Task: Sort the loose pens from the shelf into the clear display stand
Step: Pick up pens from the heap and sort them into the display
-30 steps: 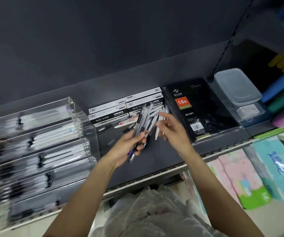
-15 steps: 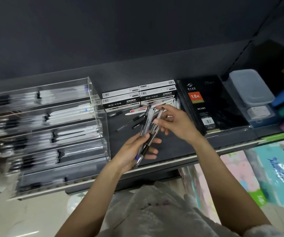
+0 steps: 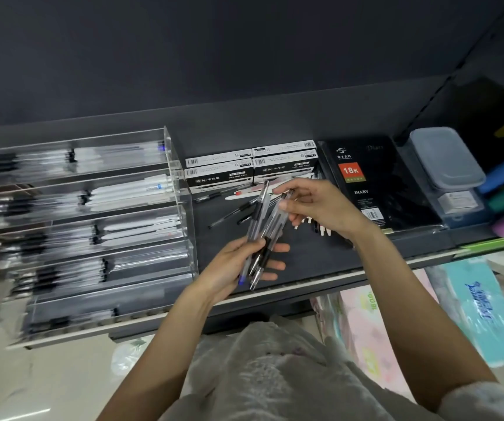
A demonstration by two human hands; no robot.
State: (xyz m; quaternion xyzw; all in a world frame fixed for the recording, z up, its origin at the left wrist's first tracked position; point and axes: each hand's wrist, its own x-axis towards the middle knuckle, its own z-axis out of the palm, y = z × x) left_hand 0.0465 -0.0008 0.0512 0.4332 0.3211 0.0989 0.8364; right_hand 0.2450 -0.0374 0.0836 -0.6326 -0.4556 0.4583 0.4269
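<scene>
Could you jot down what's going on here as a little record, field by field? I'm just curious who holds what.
left hand: grips a bundle of pens
right hand: pinches the top end of one pen in the bundle
display stand: clear, tiered, on the left of the shelf, rows already hold pens
loose pens: several lie on the shelf behind the hands
pen boxes: stacked at the back
diary: black, right of the boxes

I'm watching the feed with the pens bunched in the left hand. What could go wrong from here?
1. The left hand holds the pen bundle loosely, several fingers straight, so a pen may slip out and drop past the shelf edge.
2. The right hand pinches one pen's top end; pulling it could drag neighbours out.
3. The clear display stand looks nearly full, so pens may jam.
</scene>
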